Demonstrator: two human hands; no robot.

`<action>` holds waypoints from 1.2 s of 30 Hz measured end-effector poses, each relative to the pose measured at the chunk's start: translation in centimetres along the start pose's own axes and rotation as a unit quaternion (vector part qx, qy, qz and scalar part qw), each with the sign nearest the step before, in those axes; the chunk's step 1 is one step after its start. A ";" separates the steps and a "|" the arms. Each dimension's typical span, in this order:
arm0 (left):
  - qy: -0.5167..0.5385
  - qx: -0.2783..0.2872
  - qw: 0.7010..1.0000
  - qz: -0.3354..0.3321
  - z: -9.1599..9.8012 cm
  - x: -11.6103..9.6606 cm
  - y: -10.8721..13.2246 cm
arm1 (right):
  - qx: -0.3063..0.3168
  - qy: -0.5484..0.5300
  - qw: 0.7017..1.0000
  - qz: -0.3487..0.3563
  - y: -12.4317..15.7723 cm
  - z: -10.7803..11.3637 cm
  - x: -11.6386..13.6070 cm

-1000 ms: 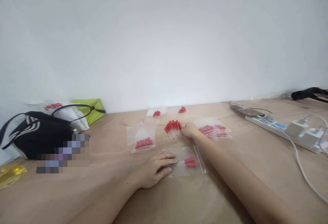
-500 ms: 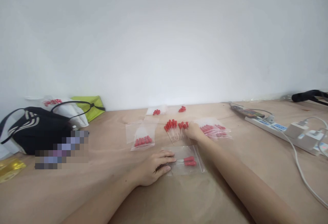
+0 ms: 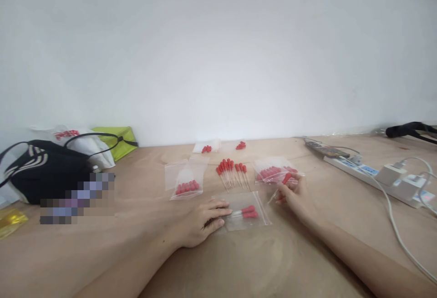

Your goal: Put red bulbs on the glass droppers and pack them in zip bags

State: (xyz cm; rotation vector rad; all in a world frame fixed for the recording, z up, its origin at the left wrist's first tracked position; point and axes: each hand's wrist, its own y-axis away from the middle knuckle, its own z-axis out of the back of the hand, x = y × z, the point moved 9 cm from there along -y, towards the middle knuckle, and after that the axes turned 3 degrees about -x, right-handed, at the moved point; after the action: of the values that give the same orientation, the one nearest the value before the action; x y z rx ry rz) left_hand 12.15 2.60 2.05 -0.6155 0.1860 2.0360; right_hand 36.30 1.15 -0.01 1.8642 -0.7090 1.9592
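My right hand (image 3: 294,196) pinches a dropper (image 3: 286,179) with a red bulb and a thin clear tube, tilted with its tip down to the left. My left hand (image 3: 208,220) lies on the left end of a clear zip bag (image 3: 235,223), fingers stretched out and thumb apart. Inside that bag are two red-bulbed droppers (image 3: 249,212), their bulbs toward its zip end at the right. Beyond the bag, several loose droppers (image 3: 227,170) lie fanned out, with a smaller group (image 3: 241,173) beside them on the right.
Filled zip bags lie left (image 3: 187,188) and right (image 3: 271,170) of the loose droppers. Red bulbs (image 3: 206,149) sit near the wall. A power strip (image 3: 362,168) with chargers and a phone (image 3: 326,149) are at right; a black bag (image 3: 48,175) is at left.
My right hand has come back and to the right from the loose droppers, now with one dropper between its fingers. My left hand stays on the bag. The view has shifted slightly.
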 end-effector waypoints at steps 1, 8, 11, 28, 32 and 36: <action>-0.001 0.002 1.000 0.002 0.0 0.0 0.0 | -0.001 -0.017 1.000 -0.005 0.0 0.0 -0.2; -0.014 0.008 1.000 -0.004 -0.2 0.0 0.0 | 0.026 -0.105 0.993 -0.056 0.8 -1.7 -0.9; -0.011 0.001 1.000 -0.006 -0.1 -0.2 0.1 | 0.049 -0.136 0.986 -0.086 1.4 -2.3 -1.2; -0.002 -0.012 1.000 0.009 0.3 -0.4 0.1 | 0.356 0.102 0.929 -0.003 4.1 -7.6 -0.3; 0.001 -0.008 1.000 -0.002 0.2 -0.4 0.1 | 0.392 0.155 0.907 0.010 4.2 -7.8 -0.6; 0.000 -0.003 1.000 -0.008 0.1 -0.4 0.1 | 0.275 0.195 0.940 0.059 1.6 -5.7 0.8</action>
State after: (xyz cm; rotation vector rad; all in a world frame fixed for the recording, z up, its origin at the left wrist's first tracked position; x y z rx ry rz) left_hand 12.18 2.32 2.32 -0.6200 0.1750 2.0218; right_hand 30.67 3.07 0.50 1.6295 -0.1571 2.7068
